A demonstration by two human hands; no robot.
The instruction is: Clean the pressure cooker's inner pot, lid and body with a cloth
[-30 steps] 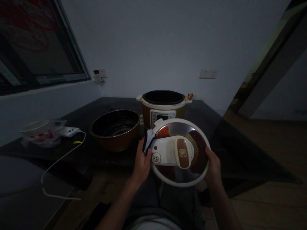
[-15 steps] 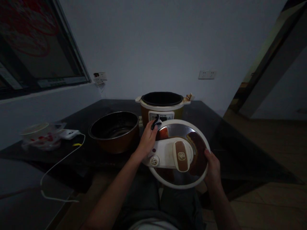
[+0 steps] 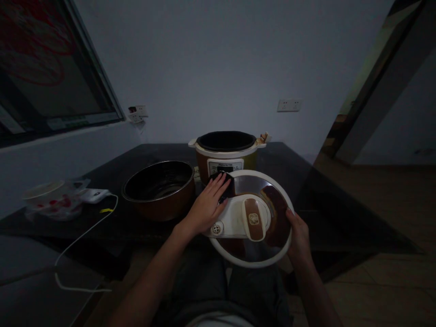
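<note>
My right hand (image 3: 299, 234) grips the right rim of a round cooker lid (image 3: 254, 252), which is tilted up towards me. The lid has a white rim, a shiny brown and silver face and a brown-topped handle (image 3: 254, 220). With its fingers fairly straight, my left hand (image 3: 204, 206) presses a black cloth (image 3: 227, 184) onto the lid's upper left part. Behind the lid stands a multicooker (image 3: 225, 153) with its top open and a control panel on its front. To the left is a dark inner pot (image 3: 158, 190) with a brown outside.
A plastic-wrapped bowl (image 3: 54, 200) and a white power strip (image 3: 95, 195) with a trailing cord (image 3: 78, 237) are on the left of the dark table (image 3: 327, 204). Wall sockets (image 3: 289, 105) are behind.
My left hand has flattened from a pinch into a spread press over the black cloth, covering more of the lid's upper left. The lid stays in nearly the same position.
</note>
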